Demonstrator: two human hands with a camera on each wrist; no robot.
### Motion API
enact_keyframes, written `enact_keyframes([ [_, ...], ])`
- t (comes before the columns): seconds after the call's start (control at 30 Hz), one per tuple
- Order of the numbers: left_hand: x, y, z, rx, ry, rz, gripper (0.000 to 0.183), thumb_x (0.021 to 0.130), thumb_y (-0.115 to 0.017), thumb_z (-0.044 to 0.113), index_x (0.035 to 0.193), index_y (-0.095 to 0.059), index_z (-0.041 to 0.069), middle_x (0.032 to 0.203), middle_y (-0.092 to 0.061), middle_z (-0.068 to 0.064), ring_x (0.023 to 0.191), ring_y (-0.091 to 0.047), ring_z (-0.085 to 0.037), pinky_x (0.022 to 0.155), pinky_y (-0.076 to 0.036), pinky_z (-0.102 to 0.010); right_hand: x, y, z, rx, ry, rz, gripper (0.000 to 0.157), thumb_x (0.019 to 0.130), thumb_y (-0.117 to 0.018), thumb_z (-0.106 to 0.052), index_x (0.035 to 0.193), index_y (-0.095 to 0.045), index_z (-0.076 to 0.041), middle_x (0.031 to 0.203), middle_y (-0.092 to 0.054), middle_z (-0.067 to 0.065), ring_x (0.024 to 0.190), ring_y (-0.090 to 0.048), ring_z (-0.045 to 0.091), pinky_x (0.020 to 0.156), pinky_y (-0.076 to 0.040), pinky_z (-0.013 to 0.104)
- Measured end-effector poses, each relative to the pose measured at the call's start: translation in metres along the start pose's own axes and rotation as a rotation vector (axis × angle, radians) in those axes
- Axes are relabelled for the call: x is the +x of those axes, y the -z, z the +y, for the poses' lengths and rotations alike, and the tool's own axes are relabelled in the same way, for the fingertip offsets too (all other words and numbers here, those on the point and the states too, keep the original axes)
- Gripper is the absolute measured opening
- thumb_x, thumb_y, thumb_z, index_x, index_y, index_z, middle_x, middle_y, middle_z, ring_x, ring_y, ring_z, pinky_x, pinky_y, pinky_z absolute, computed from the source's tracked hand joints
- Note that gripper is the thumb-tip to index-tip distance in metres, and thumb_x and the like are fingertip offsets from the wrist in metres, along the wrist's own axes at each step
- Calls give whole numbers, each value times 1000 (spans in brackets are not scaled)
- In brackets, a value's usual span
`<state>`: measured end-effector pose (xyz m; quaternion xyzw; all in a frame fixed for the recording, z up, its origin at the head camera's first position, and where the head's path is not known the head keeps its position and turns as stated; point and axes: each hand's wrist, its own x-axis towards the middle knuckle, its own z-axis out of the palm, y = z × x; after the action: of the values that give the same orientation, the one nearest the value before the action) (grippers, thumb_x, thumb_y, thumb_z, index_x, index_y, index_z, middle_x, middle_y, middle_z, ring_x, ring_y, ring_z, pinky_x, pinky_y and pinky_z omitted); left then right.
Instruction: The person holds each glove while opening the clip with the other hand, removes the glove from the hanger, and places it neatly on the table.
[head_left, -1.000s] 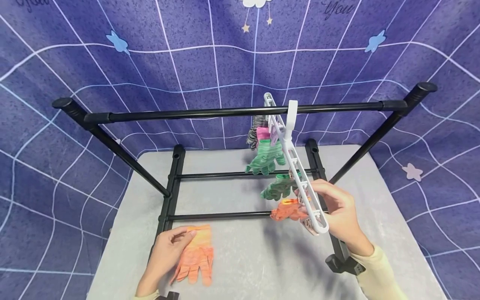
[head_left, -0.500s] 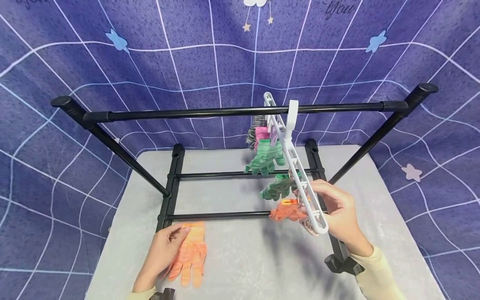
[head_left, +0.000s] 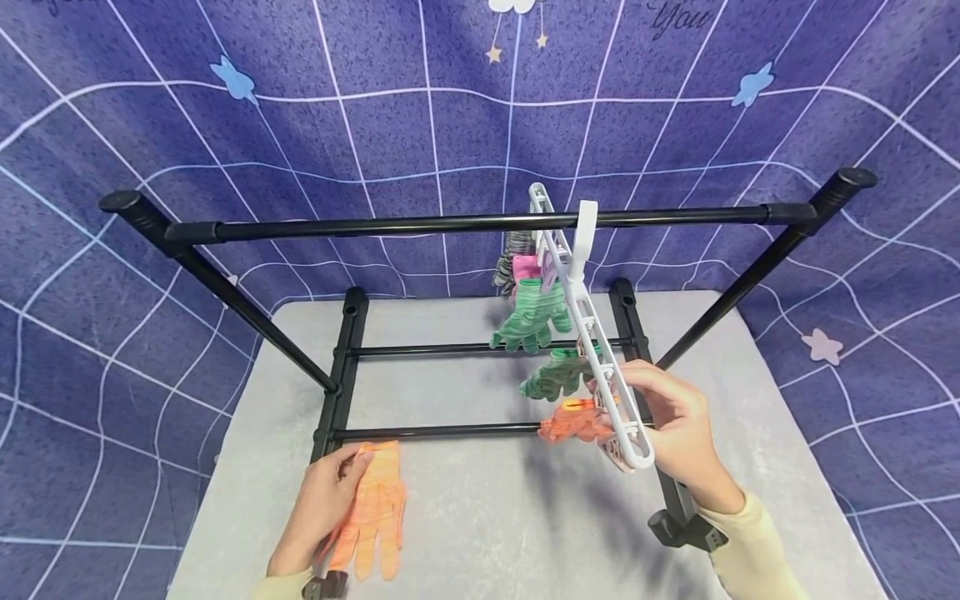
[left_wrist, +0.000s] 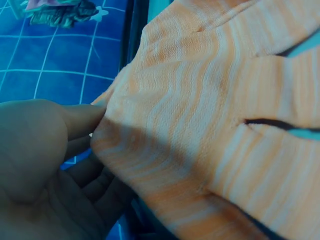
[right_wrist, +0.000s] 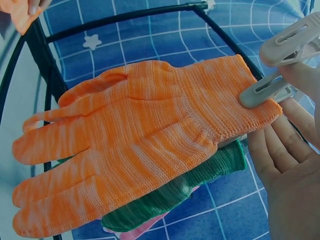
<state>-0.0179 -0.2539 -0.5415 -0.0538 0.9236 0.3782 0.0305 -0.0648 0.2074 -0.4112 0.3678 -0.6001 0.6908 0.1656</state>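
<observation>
My left hand (head_left: 318, 504) pinches the cuff of a striped orange knit glove (head_left: 375, 510), whose fingers hang downward; the left wrist view shows the glove (left_wrist: 185, 95) close up. My right hand (head_left: 682, 425) holds the near half of a white clip hanger (head_left: 575, 287), its fingers among the clips. From that hanger hangs another orange glove (right_wrist: 140, 105), its cuff in a grey clip (right_wrist: 265, 91) beside my right fingers. A second clip (right_wrist: 292, 42) sits above it with nothing visible in its jaws. Part of my right fingertips is hidden behind the hanger.
Two green gloves (head_left: 534, 312), a pink glove (head_left: 527, 267) and a dark grey knit piece (head_left: 516, 258) hang farther back. The hanger hooks over the black bar (head_left: 390, 227) of a rack standing on a grey table (head_left: 495, 517). A purple gridded cloth (head_left: 375, 133) covers the background.
My left hand has shifted slightly left with the orange glove, which has moved left and turned a little. My right hand and the hanger have hardly moved.
</observation>
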Motion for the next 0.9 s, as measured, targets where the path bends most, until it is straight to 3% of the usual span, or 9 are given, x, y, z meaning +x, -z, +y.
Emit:
enact_keyframes([
  [0.2,5,-1,-8,41,-28,25,26,108,-69,27,114,-77,3,70,-57,5,61,-49,-9,56,-41,-24,0,1,1,-5,4,-4,54,66,-80,28,118,-70,16,114,-78,19,114,-70,28,107,-52,34],
  [0.47,6,4,-5,82,60,-44,47,101,-77,23,135,-68,-7,80,-65,-1,70,-56,-14,61,-45,-26,-1,1,0,-1,-3,-2,54,66,-78,28,118,-70,16,114,-77,19,113,-70,29,107,-52,34],
  [0.63,4,6,-2,160,-3,-109,51,95,-78,6,140,-62,-11,87,-65,-1,77,-57,-14,65,-46,-28,-1,1,1,6,-3,5,54,65,-77,28,118,-70,16,113,-77,19,114,-68,27,108,-51,35],
  [0.73,3,7,-4,193,-46,-117,48,94,-75,0,139,-62,-12,91,-65,-6,81,-59,-19,69,-49,-34,-2,1,1,9,-3,7,54,66,-83,24,119,-69,17,114,-77,19,115,-68,28,109,-51,35],
  [0.9,3,7,-10,229,-71,-118,48,96,-72,-1,140,-60,-15,113,-72,-22,99,-68,-31,88,-56,-54,-2,2,0,11,-14,8,57,66,-83,24,120,-68,18,114,-78,17,117,-68,28,110,-51,34],
])
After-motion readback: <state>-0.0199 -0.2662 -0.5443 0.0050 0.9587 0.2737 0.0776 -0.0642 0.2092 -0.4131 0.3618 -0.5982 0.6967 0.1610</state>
